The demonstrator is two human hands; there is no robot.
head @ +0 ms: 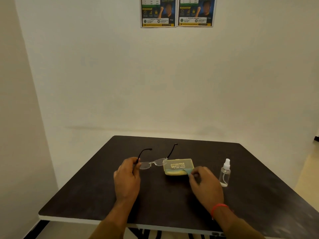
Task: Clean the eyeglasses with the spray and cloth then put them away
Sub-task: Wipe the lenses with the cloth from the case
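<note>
My left hand (126, 178) pinches the left temple of rimless eyeglasses (153, 163) and holds them above the dark table (86, 195), with both black arms unfolded and pointing away from me. To their right lies a yellow glasses case (177, 165) with printed text on its lid. My right hand (205, 182) grips a teal cloth (187, 171) at the case's near right corner. A clear spray bottle (225, 173) with a white nozzle stands upright just right of that hand.
The table stands against a plain white wall with two posters (177, 12) high up. Its far edge is close to the wall, and lighter floor (309, 178) shows at the right.
</note>
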